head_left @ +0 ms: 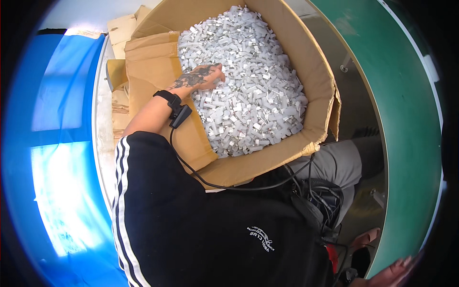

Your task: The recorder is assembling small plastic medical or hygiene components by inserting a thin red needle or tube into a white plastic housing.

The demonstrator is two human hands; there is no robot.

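Observation:
My left hand [208, 77], tattooed on its back, reaches into a large cardboard box [306, 57]. Its fingers curl down among a heap of small whitish plastic pieces [258, 91], some with shiny metal-looking parts. What lies under the curled fingers is hidden. A black strap with a small dark device [180, 114] sits on the left wrist, and a cable runs from it. Far off at the lower right, my right hand [393, 272] rests by the edge of the green tabletop [406, 95], fingers stretched out; part of it fades into the dark rim.
A box flap [153, 71] folds in over the left part of the heap. Blue sheeting [62, 119] hangs at the left, beside pale wooden boards [122, 31]. The black cable [239, 188] crosses before the box toward a dark pouch of wires [325, 198] at my waist.

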